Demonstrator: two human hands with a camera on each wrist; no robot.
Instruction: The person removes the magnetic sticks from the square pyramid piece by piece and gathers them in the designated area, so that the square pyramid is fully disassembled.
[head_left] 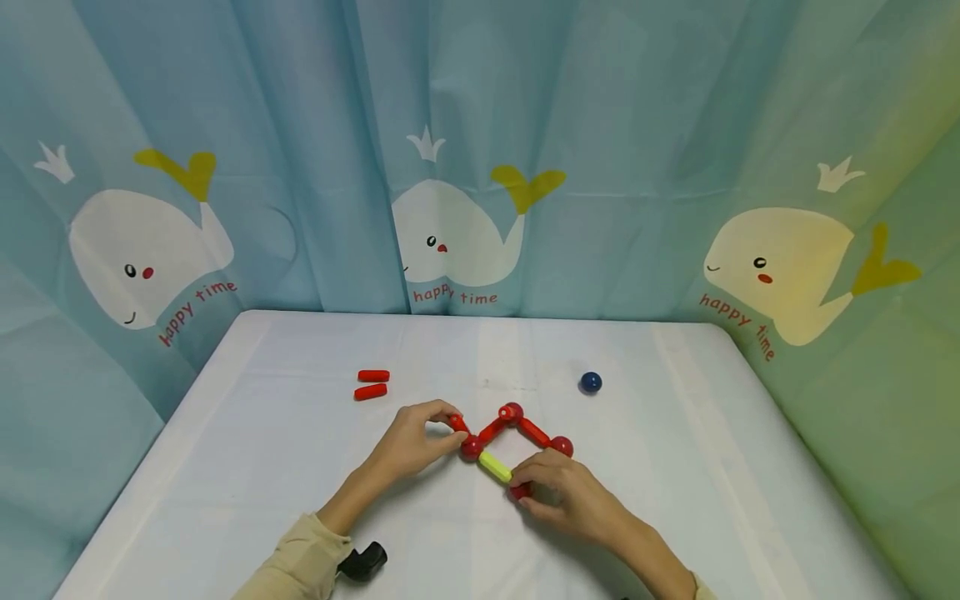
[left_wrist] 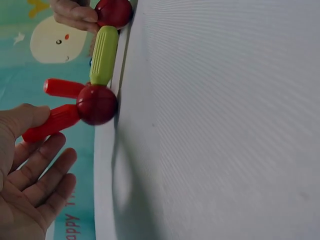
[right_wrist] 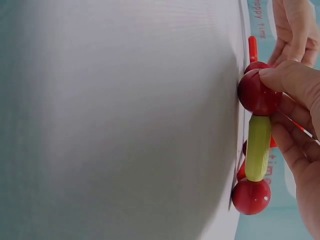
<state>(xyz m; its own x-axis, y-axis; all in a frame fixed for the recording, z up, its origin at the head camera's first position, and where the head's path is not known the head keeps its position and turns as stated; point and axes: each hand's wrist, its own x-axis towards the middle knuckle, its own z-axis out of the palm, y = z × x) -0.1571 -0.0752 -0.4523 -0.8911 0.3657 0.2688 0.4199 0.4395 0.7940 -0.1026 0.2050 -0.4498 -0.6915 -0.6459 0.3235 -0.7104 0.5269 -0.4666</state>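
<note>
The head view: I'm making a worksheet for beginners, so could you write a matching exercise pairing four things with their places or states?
1. Blue ball
2. Yellow-green rod
3. Loose red rods
4. Right hand

A. Linking two red balls
B. Holding a red ball
C. Apart, on the right
D. Side by side, on the left

Pairs: 1-C, 2-A, 3-D, 4-B

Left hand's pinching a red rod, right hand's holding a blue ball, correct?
One thing is off: the ball in the right hand is red, not blue, as the right wrist view shows. The left hand does pinch a red rod.
</note>
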